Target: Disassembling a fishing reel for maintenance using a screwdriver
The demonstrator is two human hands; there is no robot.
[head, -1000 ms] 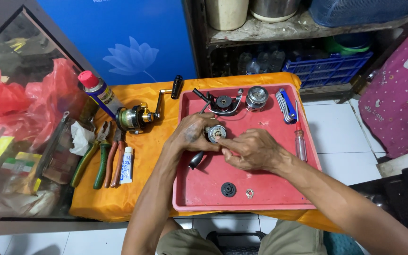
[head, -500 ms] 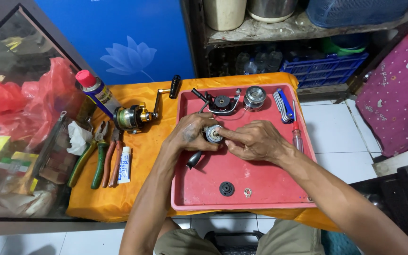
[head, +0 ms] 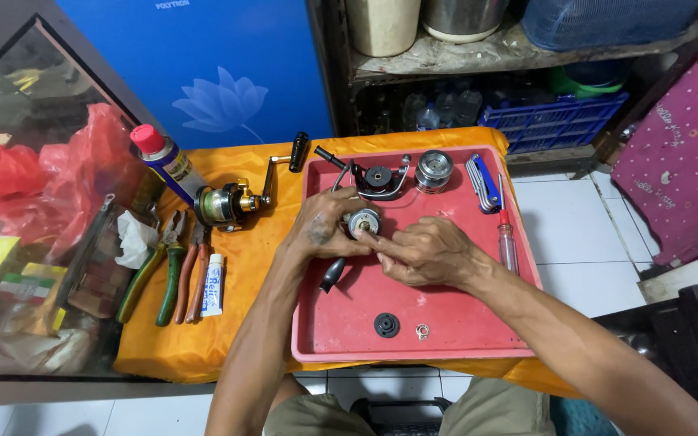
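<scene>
Head view shows both hands, left hand and right hand, gripping a half-stripped reel body mid red tray, its spool, rotor and small parts already off, reassembly apparently remaining.

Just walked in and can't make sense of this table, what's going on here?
A person is working over a red tray on an orange-covered table. The left hand holds a small fishing reel body while the right hand fingers touch it. Reel parts lie in the tray; an assembled reel, pliers and a spray can sit left.
</scene>
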